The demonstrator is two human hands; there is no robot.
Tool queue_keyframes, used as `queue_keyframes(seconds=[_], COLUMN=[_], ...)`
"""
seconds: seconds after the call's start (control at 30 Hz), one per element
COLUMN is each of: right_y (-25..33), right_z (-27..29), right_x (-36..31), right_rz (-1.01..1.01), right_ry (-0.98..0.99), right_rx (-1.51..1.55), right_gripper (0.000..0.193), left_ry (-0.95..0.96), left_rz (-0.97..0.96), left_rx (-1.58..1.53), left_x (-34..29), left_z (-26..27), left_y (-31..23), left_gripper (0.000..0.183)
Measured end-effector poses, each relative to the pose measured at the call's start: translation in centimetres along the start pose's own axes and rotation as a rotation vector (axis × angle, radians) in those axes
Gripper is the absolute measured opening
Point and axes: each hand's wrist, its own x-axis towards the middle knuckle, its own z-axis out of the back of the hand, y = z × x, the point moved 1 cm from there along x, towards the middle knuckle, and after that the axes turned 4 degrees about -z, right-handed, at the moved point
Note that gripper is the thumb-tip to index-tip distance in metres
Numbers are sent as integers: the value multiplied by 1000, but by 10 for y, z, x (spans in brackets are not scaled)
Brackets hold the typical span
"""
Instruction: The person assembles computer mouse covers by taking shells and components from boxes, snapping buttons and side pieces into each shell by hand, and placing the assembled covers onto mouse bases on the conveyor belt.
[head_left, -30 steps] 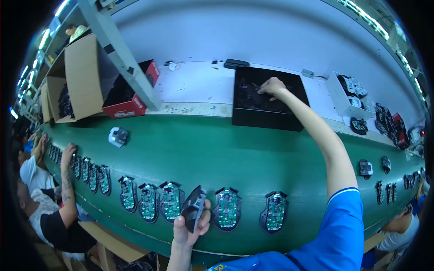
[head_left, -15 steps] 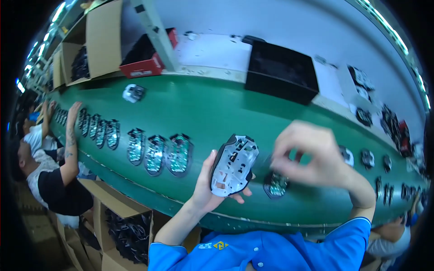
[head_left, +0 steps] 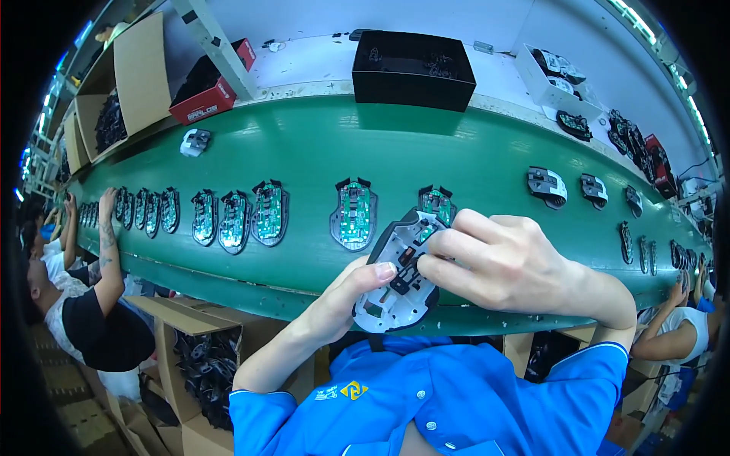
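My left hand (head_left: 338,300) holds a grey-white computer mouse shell (head_left: 388,305), tilted, its hollow inside facing up and the thumb across its left rim. Small black parts sit inside the shell. My right hand (head_left: 509,262) is closed over the shell's upper right side, fingertips bent into it. Whatever those fingers pinch is hidden. Just beyond the shell lies a mouse base with a green circuit board (head_left: 436,201), its near end covered by the shell. Another such mouse base (head_left: 354,216) rests to its left on the green belt (head_left: 312,152).
More board-fitted bases (head_left: 270,214) line the belt on the left. Grey-and-black mice (head_left: 546,187) lie to the right. Along the far edge stand a black box (head_left: 414,90) and a red box (head_left: 204,105). A carton of black parts (head_left: 207,372) is at lower left. Co-workers sit on both sides.
My right hand has come in from the right to the shell and closed on its upper right side. The shell is more tilted, with black parts showing inside. The view has shifted.
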Motion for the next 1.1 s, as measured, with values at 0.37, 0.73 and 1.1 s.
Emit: queue_keyframes(seconds=[0.37, 0.73, 1.1], right_y=[29, 24, 21], right_z=[11, 11, -25], right_x=[2, 7, -1], right_rz=[33, -434, -691], right_ry=[75, -121, -110], right_rx=[-169, 232, 805], right_gripper=[12, 51, 44], left_ry=[-38, -245, -325], left_rz=[-214, -417, -728], left_rx=[353, 521, 854], left_x=[-9, -3, 5], left_z=[-10, -3, -6], left_y=[-2, -3, -6], left_gripper=[53, 30, 27])
